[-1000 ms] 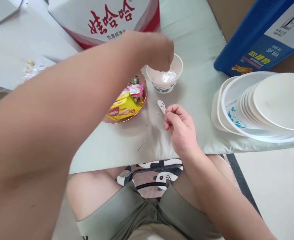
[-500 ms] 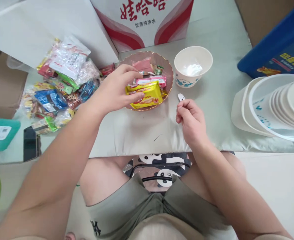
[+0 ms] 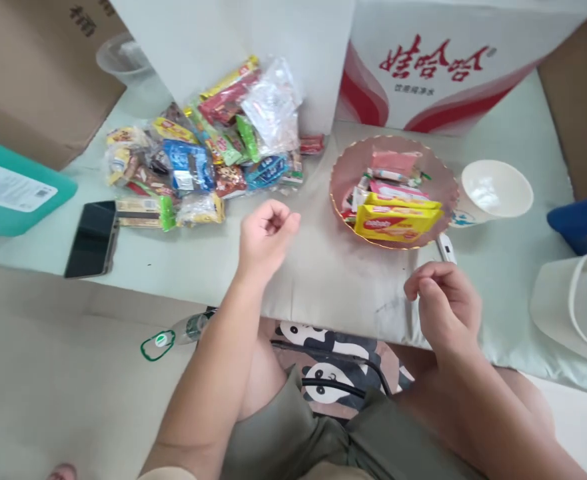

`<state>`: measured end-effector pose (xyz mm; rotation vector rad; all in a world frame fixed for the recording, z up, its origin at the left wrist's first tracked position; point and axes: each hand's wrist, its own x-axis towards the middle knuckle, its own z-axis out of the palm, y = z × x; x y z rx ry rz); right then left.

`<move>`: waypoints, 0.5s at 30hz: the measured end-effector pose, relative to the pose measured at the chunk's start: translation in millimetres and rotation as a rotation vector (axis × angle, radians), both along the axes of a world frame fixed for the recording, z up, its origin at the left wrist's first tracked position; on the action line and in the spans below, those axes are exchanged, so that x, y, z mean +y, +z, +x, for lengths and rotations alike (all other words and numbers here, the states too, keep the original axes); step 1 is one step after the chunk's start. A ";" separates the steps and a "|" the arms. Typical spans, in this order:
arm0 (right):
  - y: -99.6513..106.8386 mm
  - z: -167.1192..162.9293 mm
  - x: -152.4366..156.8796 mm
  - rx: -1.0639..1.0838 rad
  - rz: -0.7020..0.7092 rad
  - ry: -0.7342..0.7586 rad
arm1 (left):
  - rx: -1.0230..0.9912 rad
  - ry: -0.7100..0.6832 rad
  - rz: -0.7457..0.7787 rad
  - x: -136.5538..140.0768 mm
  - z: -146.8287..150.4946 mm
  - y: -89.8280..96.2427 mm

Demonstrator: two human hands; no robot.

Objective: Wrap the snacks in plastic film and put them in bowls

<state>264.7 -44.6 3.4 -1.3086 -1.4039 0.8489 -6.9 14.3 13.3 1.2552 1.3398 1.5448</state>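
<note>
Left hand (image 3: 266,237) loosely curled, empty, near snack pile (image 3: 203,150) | right hand (image 3: 446,303) pinching small white tool (image 3: 445,248) | pink dish (image 3: 440,193) part-filled with snacks | most packets remain in pile

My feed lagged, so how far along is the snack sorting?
Done: the pink dish holds several packets, a yellow packet in front, and the paper bowl holds a clear wrapper. In hand: the right hand pinches a small white item; the left hand hovers, loosely curled. Left: the snack pile on the table.
</note>
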 end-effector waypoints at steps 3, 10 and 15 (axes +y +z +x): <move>25.7 -43.3 12.8 -0.166 0.080 0.174 | -0.088 -0.108 -0.039 2.1 -13.2 -2.5; 54.2 -168.7 149.3 -0.454 0.412 0.253 | -0.264 -0.202 -0.073 9.3 -23.8 2.8; 25.5 -213.2 248.7 -0.627 0.446 0.271 | -0.342 -0.244 -0.089 7.9 -26.2 5.4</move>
